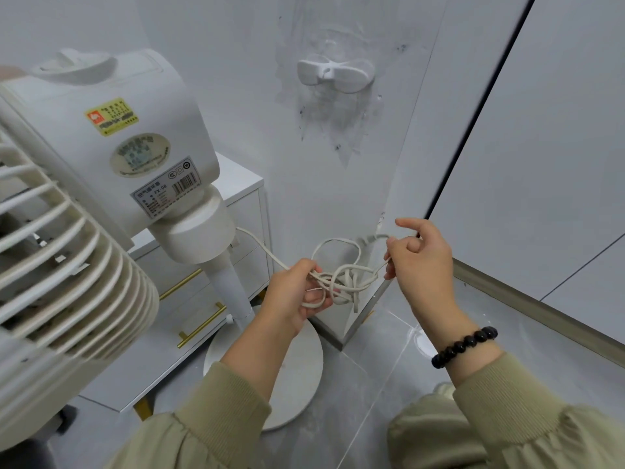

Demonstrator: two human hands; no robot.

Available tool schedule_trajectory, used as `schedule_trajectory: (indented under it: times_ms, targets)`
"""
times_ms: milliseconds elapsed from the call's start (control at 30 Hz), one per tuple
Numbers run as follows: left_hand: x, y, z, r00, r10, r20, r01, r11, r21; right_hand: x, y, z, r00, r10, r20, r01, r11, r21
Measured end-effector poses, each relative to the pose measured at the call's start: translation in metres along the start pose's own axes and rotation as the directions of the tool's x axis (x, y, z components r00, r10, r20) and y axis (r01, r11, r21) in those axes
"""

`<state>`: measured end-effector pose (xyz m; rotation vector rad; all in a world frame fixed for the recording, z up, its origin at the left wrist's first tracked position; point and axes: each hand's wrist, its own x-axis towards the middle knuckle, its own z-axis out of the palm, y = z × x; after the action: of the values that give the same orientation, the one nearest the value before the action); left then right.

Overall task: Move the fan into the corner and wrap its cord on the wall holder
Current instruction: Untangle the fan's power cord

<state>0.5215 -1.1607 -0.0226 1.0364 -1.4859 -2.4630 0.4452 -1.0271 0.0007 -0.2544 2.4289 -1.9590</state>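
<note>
The white fan (111, 184) stands on its round base beside a white cabinet (236, 198), close to the wall corner. Its cord (341, 277) hangs tangled between both hands. The left hand (297, 296) is closed around the bundle; the right hand (422, 262) pinches one strand. The wall holder (334, 73) above is bare.

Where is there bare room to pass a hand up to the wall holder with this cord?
Free: the wall strip between the tangled cord and the wall holder, bordered by the fan head on the left and the dark seam on the right. Crowded: low left, where the fan pole, the white drawer cabinet and left hand meet.
</note>
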Motion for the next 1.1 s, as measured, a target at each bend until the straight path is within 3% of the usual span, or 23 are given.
schedule_trajectory:
  times_ms: [167,267,333,500,667,733,767,800,833,900,933,1000,1100]
  targets:
    - [0.001,0.004,-0.003,0.997,-0.069,0.031,0.07,0.997,-0.043,0.009,0.005,-0.004,0.976,0.025,0.216,0.025,0.974,-0.227]
    - [0.002,0.005,-0.005,0.994,-0.091,0.057,0.093,0.994,-0.05,0.01,0.008,-0.01,0.899,-0.02,0.438,0.217,0.888,-0.405]
    - [0.003,0.004,-0.005,0.993,-0.1,0.066,0.103,0.994,-0.047,0.006,0.008,-0.013,0.842,-0.068,0.536,0.328,0.852,-0.408]
    - [0.005,0.006,-0.008,0.987,-0.141,0.08,0.146,0.987,-0.067,0.002,0.001,-0.013,0.816,-0.196,0.544,0.403,0.867,-0.293]
    - [0.005,0.008,-0.009,0.979,-0.165,0.119,0.174,0.982,-0.067,-0.001,-0.002,-0.008,0.831,-0.183,0.525,0.397,0.856,-0.331]
    - [0.005,0.01,-0.01,0.977,-0.183,0.106,0.177,0.982,0.069,0.001,0.0,-0.008,0.875,-0.183,0.449,0.361,0.864,-0.352]
    - [0.005,0.011,-0.011,0.987,-0.155,0.047,0.141,0.965,0.221,0.002,0.0,-0.008,0.898,-0.178,0.402,0.333,0.872,-0.358]
    - [0.006,0.012,-0.012,0.997,-0.069,-0.039,0.079,0.899,0.43,0.004,0.001,-0.009,0.917,-0.17,0.361,0.307,0.879,-0.366]
    - [0.007,0.012,-0.015,0.988,0.082,-0.129,0.024,0.749,0.662,0.005,0.001,-0.009,0.931,-0.154,0.331,0.281,0.882,-0.379]
    - [0.006,0.011,-0.022,0.856,0.496,-0.148,-0.032,0.337,0.941,0.005,0.003,-0.008,0.944,-0.112,0.311,0.24,0.88,-0.409]
    - [0.002,0.011,-0.022,0.759,0.647,-0.068,-0.099,0.218,0.971,0.005,0.003,-0.007,0.943,-0.099,0.317,0.234,0.876,-0.421]
    - [-0.003,0.009,-0.019,0.567,0.81,0.15,-0.393,0.106,0.913,0.003,0.004,-0.004,0.935,-0.093,0.342,0.246,0.864,-0.439]
    - [0.001,0.003,-0.015,0.406,0.771,0.491,-0.687,-0.097,0.721,0.001,0.003,-0.001,0.922,-0.097,0.376,0.271,0.855,-0.443]
